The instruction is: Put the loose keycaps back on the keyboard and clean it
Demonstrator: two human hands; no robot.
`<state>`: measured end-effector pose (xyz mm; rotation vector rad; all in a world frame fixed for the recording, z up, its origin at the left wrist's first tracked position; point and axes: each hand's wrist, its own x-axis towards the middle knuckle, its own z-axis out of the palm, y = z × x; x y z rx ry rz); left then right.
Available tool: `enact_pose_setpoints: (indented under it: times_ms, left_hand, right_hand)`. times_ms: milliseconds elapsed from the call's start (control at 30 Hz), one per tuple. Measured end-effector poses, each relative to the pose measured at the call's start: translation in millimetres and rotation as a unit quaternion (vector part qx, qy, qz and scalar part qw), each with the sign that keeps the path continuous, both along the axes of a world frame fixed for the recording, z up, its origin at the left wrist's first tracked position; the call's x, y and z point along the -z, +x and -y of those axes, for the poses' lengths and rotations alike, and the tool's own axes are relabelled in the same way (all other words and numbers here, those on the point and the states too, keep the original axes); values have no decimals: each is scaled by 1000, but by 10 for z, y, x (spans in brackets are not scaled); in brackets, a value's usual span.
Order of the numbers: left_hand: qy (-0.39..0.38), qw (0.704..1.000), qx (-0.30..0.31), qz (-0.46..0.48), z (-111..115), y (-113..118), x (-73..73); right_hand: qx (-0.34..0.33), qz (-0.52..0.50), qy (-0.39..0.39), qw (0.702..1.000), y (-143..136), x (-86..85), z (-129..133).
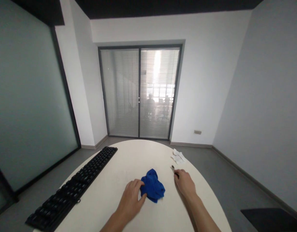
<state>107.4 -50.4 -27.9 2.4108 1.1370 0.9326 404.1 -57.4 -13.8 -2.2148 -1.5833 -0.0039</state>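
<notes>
A crumpled blue cloth (pixel 152 186) lies on the white round table (pixel 129 161). My left hand (pixel 132 196) is at its left edge, with the thumb and fingers closed around a bit of the fabric. To the right of the cloth, my right hand (pixel 185 183) rests low over the table with its fingers curled together. From its fingertips sticks out a small slim tool (pixel 173 168) with a dark, rounded, spoon-like end. Most of that tool is hidden by the fingers, so its exact kind is unclear.
A black keyboard (pixel 75 185) lies slantwise along the table's left edge. Crumpled white tissue (pixel 178 156) sits near the right rim, beyond my right hand. A dark flat object (pixel 271 219) shows at lower right, off the table. Glass doors (pixel 140 93) stand behind.
</notes>
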Motion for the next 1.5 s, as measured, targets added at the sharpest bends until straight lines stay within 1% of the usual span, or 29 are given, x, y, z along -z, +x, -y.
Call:
enact_pose_setpoints:
  times_ms: [100, 200, 300, 400, 500, 600, 700, 833, 933, 1033, 1100, 1200, 1300, 1333, 1367, 1400, 1500]
  left_hand:
    - [1, 1000, -8, -1, 3, 22, 23]
    - [10, 1000, -16, 5, 22, 36, -8]
    - [22, 1000, -19, 12, 50, 39, -71]
    - [15, 999, -17, 26, 71, 39, -115]
    - [9, 998, -18, 52, 73, 44, -90]
    - [15, 998, -5, 62, 69, 52, -18]
    - [12, 998, 21, 53, 88, 55, 11]
    - [12, 999, 20, 47, 140, 52, -58]
    - [22, 999, -6, 50, 149, 34, -95]
    - [41, 997, -49, 54, 112, -7, -80]
    - [52, 994, -76, 55, 84, -38, -70]
    - [57, 993, -87, 58, 83, -60, -91]
    - [52, 993, -81, 67, 129, -42, -124]
    - [50, 993, -78, 70, 144, -30, -124]
    - [50, 993, -76, 73, 156, -17, -116]
    - [50, 993, -73, 75, 163, -4, -98]
    - [50, 993, -64, 83, 146, 43, 6]
  right_hand:
    - [-68, -20, 10, 997, -246, -14, -34]
    - [-124, -45, 19, 991, -457, -25, -57]
    - [-166, -79, 21, 983, -578, -38, -61]
    - [-200, -110, 21, 973, -632, -53, -42]
    - [-243, -179, 24, 953, -688, -65, 1]
    - [-279, -266, 36, 922, -781, -50, 43]
    - [-274, -327, 46, 904, -871, 25, 41]
    - [-239, -405, 64, 880, -884, 152, -33]
    - [-217, -431, 87, 871, -828, 164, -72]
    - [-193, -450, 96, 867, -792, 100, -54]
    - [-185, -472, 92, 857, -809, 55, -18]
    - [-208, -509, 77, 832, -905, 26, 45]
    - [-270, -553, 68, 785, -1045, 40, 94]
    - [-288, -560, 69, 774, -1088, 47, 103]
    - [-300, -559, 72, 769, -1125, 54, 108]
    - [-304, -552, 77, 773, -1153, 59, 109]
    - [-292, -513, 84, 803, -1186, 61, 99]
